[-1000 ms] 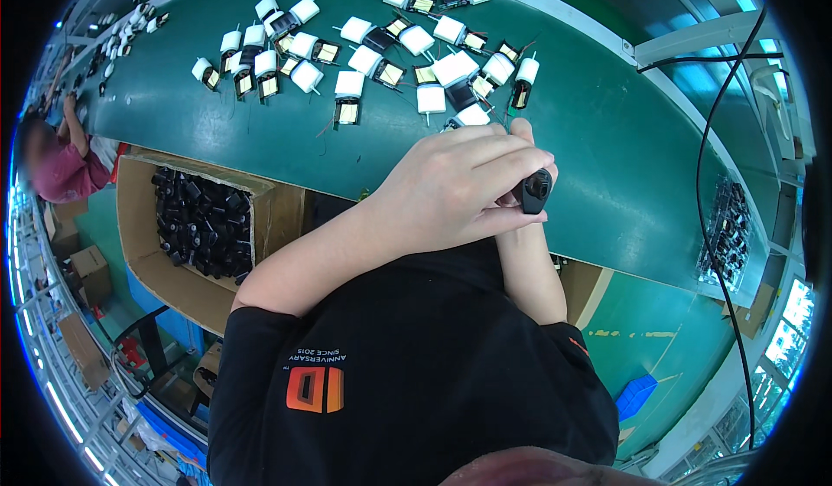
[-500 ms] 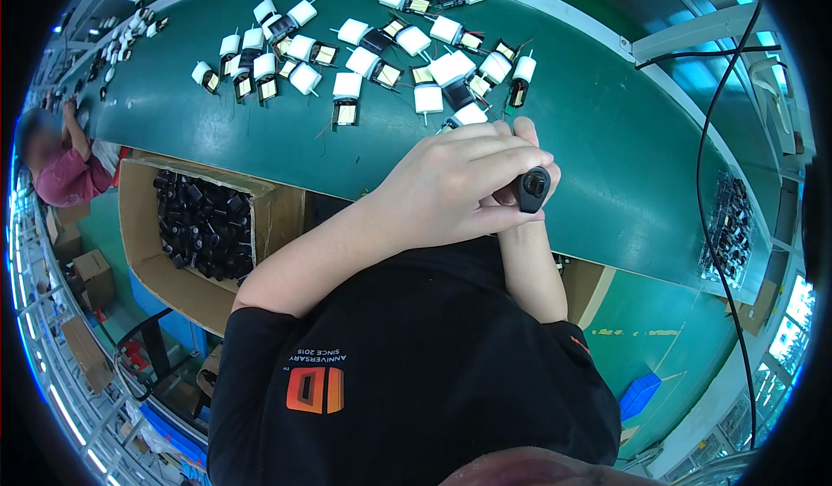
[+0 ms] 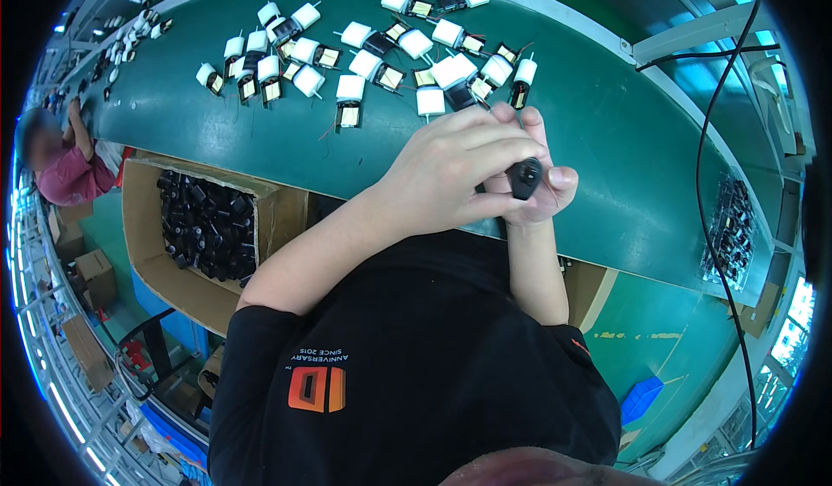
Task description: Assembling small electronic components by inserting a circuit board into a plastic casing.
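My left hand is closed around a small black plastic housing, its thumb below and its fingers over the top. The rounded end of the housing faces me; the rest is hidden by my fingers. Behind and to the right is my right hand, palm turned toward the housing, fingers stretched and thumb standing apart. Whether its palm touches the housing cannot be seen. Just beyond my hands on the green bench lie several white-capped assemblies with black frames, pale yellow pads and thin wires.
An open cardboard box full of black parts stands at the bench's near left edge. At the far right sits a clear tray of dark parts. A black cable hangs at right. Another person sits at far left.
My right hand has opened, its thumb and fingers spreading away from the housing. The housing has shifted slightly left and up in my left hand.
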`<state>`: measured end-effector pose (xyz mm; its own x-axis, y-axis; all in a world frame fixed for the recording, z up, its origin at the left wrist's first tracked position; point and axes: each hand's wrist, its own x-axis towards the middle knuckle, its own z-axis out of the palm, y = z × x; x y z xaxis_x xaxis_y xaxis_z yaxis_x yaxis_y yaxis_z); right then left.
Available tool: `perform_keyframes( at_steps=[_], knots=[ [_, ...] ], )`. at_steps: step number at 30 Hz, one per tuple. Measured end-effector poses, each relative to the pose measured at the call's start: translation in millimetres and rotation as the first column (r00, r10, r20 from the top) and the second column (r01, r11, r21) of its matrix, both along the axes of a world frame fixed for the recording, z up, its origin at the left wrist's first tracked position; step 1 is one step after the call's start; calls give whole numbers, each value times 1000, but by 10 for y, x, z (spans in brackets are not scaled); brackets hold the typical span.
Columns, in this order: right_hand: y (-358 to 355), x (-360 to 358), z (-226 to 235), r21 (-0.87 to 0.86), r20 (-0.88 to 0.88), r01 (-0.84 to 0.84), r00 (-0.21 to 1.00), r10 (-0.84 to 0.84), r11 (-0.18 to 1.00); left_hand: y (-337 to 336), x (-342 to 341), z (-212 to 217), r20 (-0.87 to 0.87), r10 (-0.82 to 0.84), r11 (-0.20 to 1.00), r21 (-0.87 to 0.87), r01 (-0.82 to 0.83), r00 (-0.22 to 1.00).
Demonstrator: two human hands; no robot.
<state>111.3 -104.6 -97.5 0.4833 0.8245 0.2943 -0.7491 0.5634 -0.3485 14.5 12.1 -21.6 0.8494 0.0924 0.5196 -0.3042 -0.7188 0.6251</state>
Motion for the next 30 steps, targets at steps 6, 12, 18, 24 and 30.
perform_keyframes(
  at_steps=[6,12,18,24,30],
  knots=[
    [-320,116,293,-298,742,541,649,-165,787,132,-72,112,27,35,999,34,-36,999],
    [-292,69,369,-376,302,119,953,0,919,67,-79,108,-83,23,995,-90,-31,996],
    [-189,-134,268,-261,103,174,983,-152,949,-132,-63,-27,-228,-103,912,-411,0,968],
    [-156,-215,174,-246,67,220,975,-210,944,-218,-22,-189,-116,5,962,-271,-36,993],
    [-246,-194,166,-230,311,359,908,-282,904,-175,-29,-95,-120,-89,943,-330,45,989]
  ],
)
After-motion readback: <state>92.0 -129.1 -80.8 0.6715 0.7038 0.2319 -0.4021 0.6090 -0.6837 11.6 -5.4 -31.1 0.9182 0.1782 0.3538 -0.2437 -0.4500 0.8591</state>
